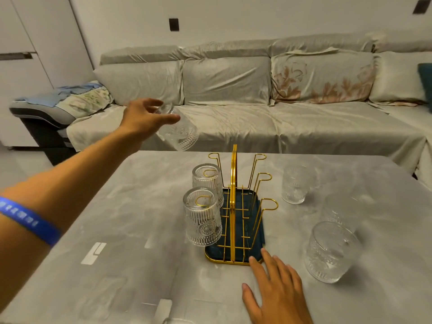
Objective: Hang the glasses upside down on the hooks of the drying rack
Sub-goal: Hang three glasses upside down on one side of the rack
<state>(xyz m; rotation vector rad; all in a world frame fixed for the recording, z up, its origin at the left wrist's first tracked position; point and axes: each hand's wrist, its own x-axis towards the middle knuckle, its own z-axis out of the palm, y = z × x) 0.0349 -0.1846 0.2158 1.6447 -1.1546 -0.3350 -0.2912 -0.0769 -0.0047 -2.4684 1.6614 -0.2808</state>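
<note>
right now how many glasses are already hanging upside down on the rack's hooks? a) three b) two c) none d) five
b: two glasses sit inverted over the hooks on the left side of the drying rack; a third glass is in the left hand, held in the air beyond the rack, and three more stand on the table to the rack's right.

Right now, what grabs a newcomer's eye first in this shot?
The gold wire drying rack on its dark blue tray at table centre, with two ribbed clear glasses hung upside down on its left hooks. Above it, the left hand holds a third patterned glass tilted in mid-air.
</note>
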